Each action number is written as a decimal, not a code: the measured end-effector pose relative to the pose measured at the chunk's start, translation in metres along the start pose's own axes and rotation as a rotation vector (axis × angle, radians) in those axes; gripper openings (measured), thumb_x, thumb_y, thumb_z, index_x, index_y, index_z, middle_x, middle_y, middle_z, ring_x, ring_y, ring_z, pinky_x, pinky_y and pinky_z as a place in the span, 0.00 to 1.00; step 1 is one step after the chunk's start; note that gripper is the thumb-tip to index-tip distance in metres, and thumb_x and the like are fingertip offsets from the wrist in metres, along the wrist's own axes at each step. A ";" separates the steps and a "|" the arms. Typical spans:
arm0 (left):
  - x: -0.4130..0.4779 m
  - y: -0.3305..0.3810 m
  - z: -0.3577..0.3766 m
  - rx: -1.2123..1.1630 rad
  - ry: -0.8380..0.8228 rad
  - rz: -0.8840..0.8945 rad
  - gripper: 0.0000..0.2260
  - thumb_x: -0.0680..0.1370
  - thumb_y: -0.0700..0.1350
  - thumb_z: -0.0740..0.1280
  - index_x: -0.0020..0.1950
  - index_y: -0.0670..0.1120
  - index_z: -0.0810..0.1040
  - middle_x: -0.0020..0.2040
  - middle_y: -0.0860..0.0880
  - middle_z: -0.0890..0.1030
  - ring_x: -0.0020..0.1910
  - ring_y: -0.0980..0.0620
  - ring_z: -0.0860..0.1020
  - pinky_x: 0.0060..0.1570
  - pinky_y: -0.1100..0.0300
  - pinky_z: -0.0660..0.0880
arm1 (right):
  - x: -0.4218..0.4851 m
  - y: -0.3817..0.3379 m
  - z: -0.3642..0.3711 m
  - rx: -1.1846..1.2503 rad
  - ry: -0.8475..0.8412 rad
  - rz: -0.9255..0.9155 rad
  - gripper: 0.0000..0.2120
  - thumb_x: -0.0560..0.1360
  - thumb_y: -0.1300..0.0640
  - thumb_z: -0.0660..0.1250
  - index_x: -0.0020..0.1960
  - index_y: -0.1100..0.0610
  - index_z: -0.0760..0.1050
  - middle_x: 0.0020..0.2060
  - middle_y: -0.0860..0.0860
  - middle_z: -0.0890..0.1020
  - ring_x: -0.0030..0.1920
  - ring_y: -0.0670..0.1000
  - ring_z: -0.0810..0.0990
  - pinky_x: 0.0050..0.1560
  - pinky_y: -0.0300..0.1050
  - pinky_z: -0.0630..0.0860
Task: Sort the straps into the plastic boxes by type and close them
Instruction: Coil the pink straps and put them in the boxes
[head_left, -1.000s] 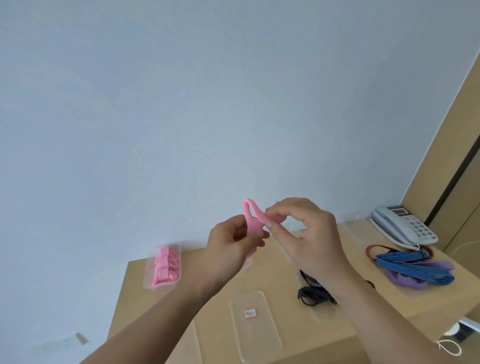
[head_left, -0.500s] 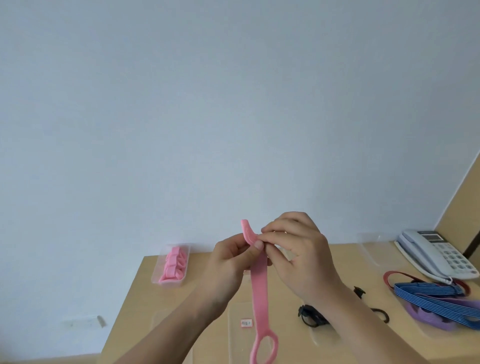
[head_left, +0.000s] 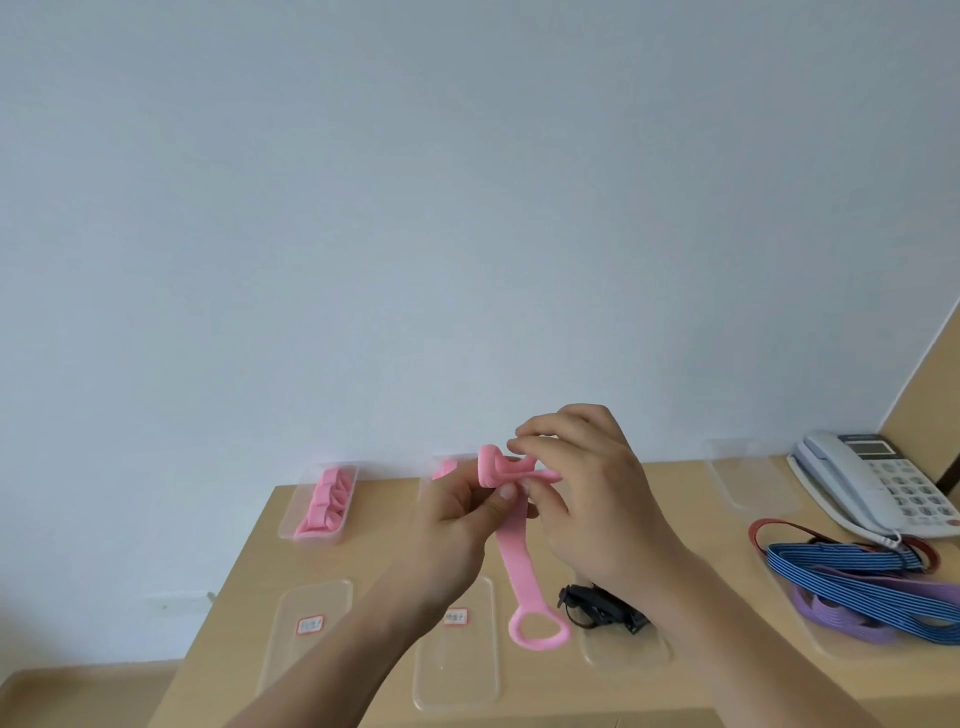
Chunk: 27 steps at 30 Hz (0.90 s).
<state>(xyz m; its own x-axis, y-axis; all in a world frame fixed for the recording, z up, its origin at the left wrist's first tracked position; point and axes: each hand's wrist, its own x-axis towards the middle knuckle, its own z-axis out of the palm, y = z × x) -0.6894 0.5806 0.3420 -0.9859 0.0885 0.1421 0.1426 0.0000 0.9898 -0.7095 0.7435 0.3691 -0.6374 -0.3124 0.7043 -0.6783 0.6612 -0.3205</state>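
A pink strap (head_left: 514, 556) hangs in the air over the table, its ring end lowest. My left hand (head_left: 457, 525) pinches the strap near its top. My right hand (head_left: 587, 493) pinches the folded top end beside it. A clear plastic box (head_left: 319, 501) at the back left holds several folded pink straps. A second clear box (head_left: 441, 470) with something pink in it is mostly hidden behind my left hand. Black straps (head_left: 597, 608) lie in a clear box in the middle. Blue striped straps (head_left: 852, 577), a purple strap (head_left: 841, 616) and a red one (head_left: 779, 527) lie at the right.
Two clear lids with labels lie near the front edge, one at the left (head_left: 306, 629), one in the middle (head_left: 457, 649). An open clear box (head_left: 748, 475) stands at the back right. A white desk telephone (head_left: 878, 486) sits at the far right on the wooden table (head_left: 249, 571).
The strap has unfolded and its ring end now hangs down. Both hands have stayed together at its top end, folding it over. The view has tilted down, showing more of the table.
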 end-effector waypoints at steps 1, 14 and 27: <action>0.000 0.000 0.004 0.003 0.007 0.001 0.13 0.85 0.37 0.63 0.55 0.48 0.86 0.53 0.43 0.87 0.53 0.50 0.85 0.52 0.62 0.79 | -0.002 0.003 -0.001 -0.006 -0.005 -0.007 0.12 0.70 0.67 0.73 0.52 0.58 0.84 0.51 0.47 0.82 0.54 0.54 0.75 0.52 0.40 0.73; -0.017 -0.010 0.017 0.076 0.120 -0.174 0.13 0.82 0.53 0.69 0.55 0.43 0.85 0.53 0.35 0.83 0.48 0.47 0.81 0.61 0.35 0.77 | -0.014 0.014 0.004 0.038 0.022 0.015 0.07 0.68 0.64 0.75 0.41 0.53 0.84 0.38 0.44 0.81 0.46 0.52 0.76 0.42 0.47 0.77; -0.022 -0.011 -0.004 -0.193 -0.016 -0.226 0.15 0.76 0.46 0.69 0.59 0.41 0.85 0.51 0.40 0.85 0.54 0.42 0.83 0.64 0.43 0.79 | -0.035 0.004 0.025 0.012 0.050 -0.041 0.05 0.70 0.64 0.74 0.41 0.55 0.85 0.47 0.49 0.83 0.48 0.54 0.78 0.43 0.45 0.77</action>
<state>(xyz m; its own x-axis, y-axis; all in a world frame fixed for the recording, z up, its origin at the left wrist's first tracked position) -0.6696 0.5745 0.3278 -0.9891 0.1232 -0.0808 -0.1010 -0.1676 0.9807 -0.6990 0.7397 0.3277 -0.5902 -0.3044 0.7477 -0.7080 0.6401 -0.2983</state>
